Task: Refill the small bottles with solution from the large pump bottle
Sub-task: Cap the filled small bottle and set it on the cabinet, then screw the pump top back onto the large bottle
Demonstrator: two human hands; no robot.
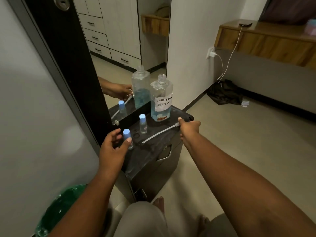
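The large clear bottle [161, 100], labelled "contact lens solution", stands uncapped at the back of the dark cabinet top [153, 147], with blue liquid in its lower part. Its black pump head with a long white tube [159, 133] lies across the top. My right hand [189, 128] is shut on the pump head end. Two small clear bottles with blue caps stand upright: one [142, 124] in the middle, one [127, 138] at the near left. My left hand [113, 144] curls around the near small bottle, thumb touching it, fingers apart.
A tall mirror [119, 48] leans behind the cabinet and reflects the bottles and my hand. A green bin [56, 212] stands at the lower left. A dark bag [225, 93] lies on the floor by the wall, under a charger cable. My knees and bare feet are below.
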